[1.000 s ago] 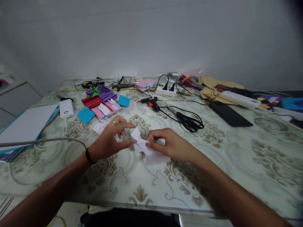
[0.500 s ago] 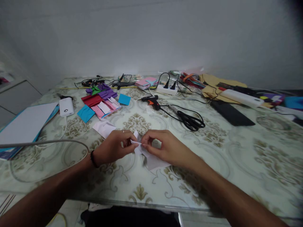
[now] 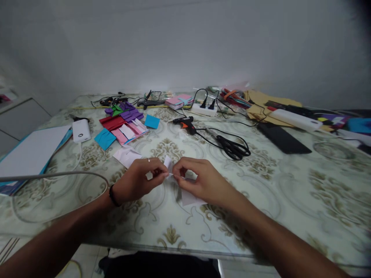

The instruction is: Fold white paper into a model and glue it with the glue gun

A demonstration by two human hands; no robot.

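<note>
White paper [image 3: 189, 197]: located at the near middle of the table [image 3: 139, 228], between the two hands and partly under the right one. Left hand [image 3: 140, 177]: thumb and index finger pinched together, apparently clamped on the paper's left edge. Right hand [image 3: 204, 178]: thumb and index finger likewise pinched on the paper, just beside the left fingertips. The two sets of tips face each other and stand slightly apart, with a thin white edge visible in the gap.

Relation of note: the paper's long axis appears to run slantwise, from a small flap beyond the fingertips to a broader flap on the near right, below the right hand. The exact fold line is hidden by the fingers. Neither hand is clearly nearer, as both are at the paper; the right covers more of it. In my judgement, control rests on that short edge between the pinches.

Nearby: a folded white piece [image 3: 126, 155] lies just beyond the left hand; a glue gun [image 3: 186, 123] lies farther off, well apart from the fingers.
</note>
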